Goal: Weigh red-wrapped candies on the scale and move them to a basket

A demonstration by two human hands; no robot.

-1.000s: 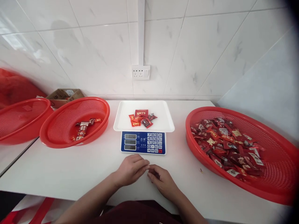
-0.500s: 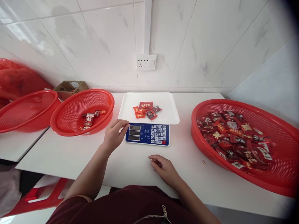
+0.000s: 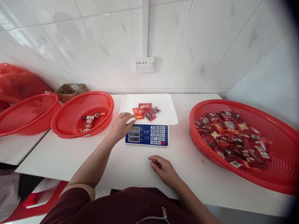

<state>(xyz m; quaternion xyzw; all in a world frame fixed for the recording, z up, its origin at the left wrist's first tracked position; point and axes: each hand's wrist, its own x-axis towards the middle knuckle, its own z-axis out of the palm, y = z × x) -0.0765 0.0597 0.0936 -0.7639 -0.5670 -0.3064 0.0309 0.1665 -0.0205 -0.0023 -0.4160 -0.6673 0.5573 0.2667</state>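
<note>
My left hand (image 3: 121,127) reaches over the left side of the electronic scale (image 3: 147,148), fingers stretched out and thumb apart, holding nothing visible. Its fingertips are at the near left edge of a small pile of wrapped candies (image 3: 144,106) on the white weighing tray (image 3: 167,104); I cannot tell whether they touch. The candies are red, orange and dark brown. My right hand (image 3: 164,169) rests on the white table in front of the scale, its fingers loosely curled with a gap to the thumb and nothing seen in it.
A large red basket (image 3: 235,105) of many wrapped candies stands on the right. On the left, one red basket (image 3: 57,124) holds a few packets, beside another red basket (image 3: 25,101), a cardboard box (image 3: 80,89) and a red plastic bag (image 3: 21,82). A tiny scrap (image 3: 203,162) lies on the table.
My left hand has moved right and forward from the scale's display corner to the candies on the tray, and its fingers have stretched out. My right hand has stayed in place.
</note>
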